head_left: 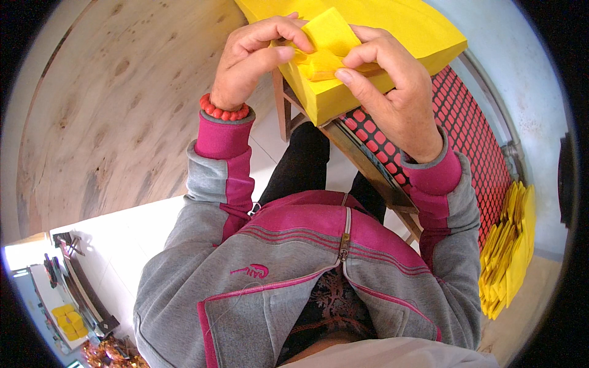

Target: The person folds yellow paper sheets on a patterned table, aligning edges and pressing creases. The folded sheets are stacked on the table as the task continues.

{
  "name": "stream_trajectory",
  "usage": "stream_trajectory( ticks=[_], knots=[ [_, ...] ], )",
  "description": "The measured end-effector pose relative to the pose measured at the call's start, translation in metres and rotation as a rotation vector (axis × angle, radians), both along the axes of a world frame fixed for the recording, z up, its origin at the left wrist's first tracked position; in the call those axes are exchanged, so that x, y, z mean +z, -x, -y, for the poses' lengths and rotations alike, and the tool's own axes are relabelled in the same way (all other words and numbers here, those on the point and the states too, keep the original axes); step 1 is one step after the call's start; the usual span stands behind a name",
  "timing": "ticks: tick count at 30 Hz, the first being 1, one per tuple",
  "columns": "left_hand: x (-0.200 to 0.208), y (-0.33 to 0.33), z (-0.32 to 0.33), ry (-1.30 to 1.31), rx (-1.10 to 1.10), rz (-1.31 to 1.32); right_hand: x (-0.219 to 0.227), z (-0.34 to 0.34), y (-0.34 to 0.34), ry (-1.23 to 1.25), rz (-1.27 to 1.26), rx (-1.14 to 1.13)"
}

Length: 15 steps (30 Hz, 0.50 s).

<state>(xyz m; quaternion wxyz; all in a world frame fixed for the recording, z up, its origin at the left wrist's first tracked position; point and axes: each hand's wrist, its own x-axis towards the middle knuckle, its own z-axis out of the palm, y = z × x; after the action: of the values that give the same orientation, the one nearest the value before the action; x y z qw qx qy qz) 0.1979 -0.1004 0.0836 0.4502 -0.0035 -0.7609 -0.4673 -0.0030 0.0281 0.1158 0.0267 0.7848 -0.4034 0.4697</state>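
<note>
A folded yellow sheet, paper or thin cloth (331, 34), is held up between both hands, one flap standing upright. My right hand (392, 80) pinches its near right edge between thumb and forefinger. On the other side, my left hand (251, 58) curls in, with the forefinger on the sheet and the thumb close by; its remaining fingers are partly hidden. Directly beneath lies a large yellow block-like stack or wrapped box (429, 37), its corner pointing toward me. A red bead bracelet (224, 110) circles my left wrist.
A broad wooden board (123, 122) fills the left side. Under the yellow block, a red-and-black patterned surface (469, 122) lies in a wooden frame (362, 159). Several yellow folded pieces (509, 251) are piled at the right. Lower left are a yellow item (69, 322) and shiny reddish material (110, 352).
</note>
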Motion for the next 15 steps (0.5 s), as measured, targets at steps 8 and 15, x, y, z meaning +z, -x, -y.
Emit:
stream_trajectory(
  ticks=[8, 15],
  knots=[
    [-0.0035, 0.0043, 0.0024, 0.107, 0.072, -0.009, -0.0011, 0.0001, -0.0002, 0.011, 0.007, 0.000],
    [-0.0081, 0.0059, -0.0012, 0.040, 0.099, -0.011, -0.0011, -0.0017, -0.0007, -0.018, 0.023, -0.012]
  ],
)
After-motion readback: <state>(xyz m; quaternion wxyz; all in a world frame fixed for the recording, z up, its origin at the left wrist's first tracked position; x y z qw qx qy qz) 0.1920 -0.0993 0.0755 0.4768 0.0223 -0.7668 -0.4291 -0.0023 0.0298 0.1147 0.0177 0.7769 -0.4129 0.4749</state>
